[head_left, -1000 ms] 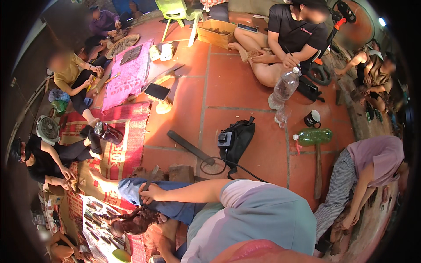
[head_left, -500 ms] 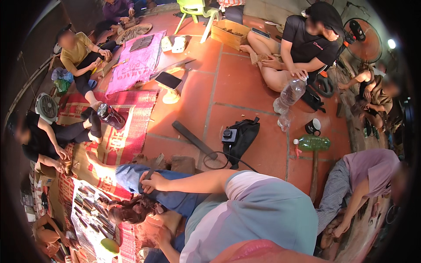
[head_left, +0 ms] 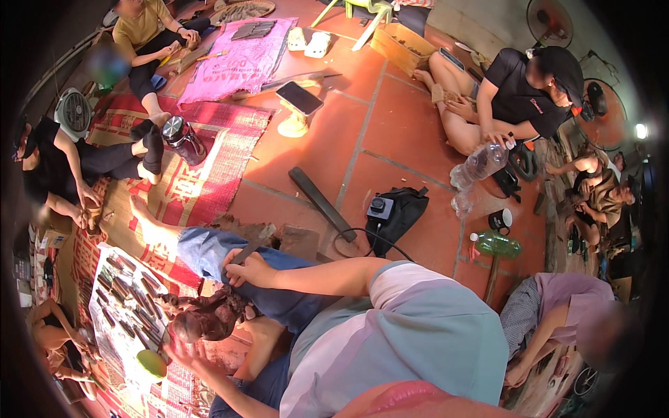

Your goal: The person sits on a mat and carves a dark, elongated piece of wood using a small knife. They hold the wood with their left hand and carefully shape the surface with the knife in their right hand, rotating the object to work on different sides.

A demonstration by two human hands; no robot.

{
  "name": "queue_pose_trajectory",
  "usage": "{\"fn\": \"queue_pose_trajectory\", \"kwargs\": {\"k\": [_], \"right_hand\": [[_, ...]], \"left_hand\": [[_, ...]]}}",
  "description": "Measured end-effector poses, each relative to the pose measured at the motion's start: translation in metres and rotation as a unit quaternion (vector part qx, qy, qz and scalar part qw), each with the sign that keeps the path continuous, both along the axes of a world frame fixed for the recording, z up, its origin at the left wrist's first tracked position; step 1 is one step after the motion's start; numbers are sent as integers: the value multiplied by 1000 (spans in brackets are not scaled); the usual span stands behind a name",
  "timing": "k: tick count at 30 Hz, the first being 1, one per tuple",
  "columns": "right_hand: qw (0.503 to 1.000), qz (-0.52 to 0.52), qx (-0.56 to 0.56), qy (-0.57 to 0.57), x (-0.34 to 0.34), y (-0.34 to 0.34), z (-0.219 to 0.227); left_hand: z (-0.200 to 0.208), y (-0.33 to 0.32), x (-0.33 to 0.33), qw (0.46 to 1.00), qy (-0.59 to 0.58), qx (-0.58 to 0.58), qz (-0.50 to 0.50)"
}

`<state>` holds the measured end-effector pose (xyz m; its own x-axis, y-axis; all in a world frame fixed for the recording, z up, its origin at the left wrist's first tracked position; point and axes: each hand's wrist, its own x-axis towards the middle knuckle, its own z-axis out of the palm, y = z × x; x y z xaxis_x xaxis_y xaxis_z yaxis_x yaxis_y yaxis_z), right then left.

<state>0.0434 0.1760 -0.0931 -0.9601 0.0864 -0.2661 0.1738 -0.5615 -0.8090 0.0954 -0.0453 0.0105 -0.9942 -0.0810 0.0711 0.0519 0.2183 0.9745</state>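
My right hand point(head_left: 249, 270) is closed round a flat dark bar point(head_left: 248, 249) above my jeans-covered leg. Just below lies a dark reddish-brown wood carving point(head_left: 209, 317), its rounded end toward the left, by my bent bare leg. My left hand point(head_left: 184, 354) reaches past that rounded end, fingers stretched out and slightly blurred; whether they touch the carving I cannot tell. Beyond it, on a white sheet point(head_left: 97, 306), lie several chisel-like tools point(head_left: 129, 292) with dark handles. A yellow-green oval object point(head_left: 151, 365) rests at the near edge of the sheet.
A long dark bar point(head_left: 320, 205), a black bag point(head_left: 401, 219) with a cabled device, and a green bottle point(head_left: 497, 244) lie on the tiles. A mallet-like handle point(head_left: 492, 280) is near the bottle. Wood blocks point(head_left: 297, 240) sit beyond my leg. People sit on several sides.
My left hand has moved from beside my bare leg leftward to the carving's rounded end and the tool sheet. The right hand keeps its hold on the bar. The whole view has shifted.
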Motion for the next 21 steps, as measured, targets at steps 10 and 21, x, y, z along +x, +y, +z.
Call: {"fn": "queue_pose_trajectory", "kwargs": {"k": [10, 21], "right_hand": [[1000, 7, 6, 15, 2, 3, 2], [999, 6, 1, 35, 4, 9, 2]], "left_hand": [[58, 89, -9, 916, 231, -327, 9], [40, 97, -27, 975, 187, -93, 79]]}}
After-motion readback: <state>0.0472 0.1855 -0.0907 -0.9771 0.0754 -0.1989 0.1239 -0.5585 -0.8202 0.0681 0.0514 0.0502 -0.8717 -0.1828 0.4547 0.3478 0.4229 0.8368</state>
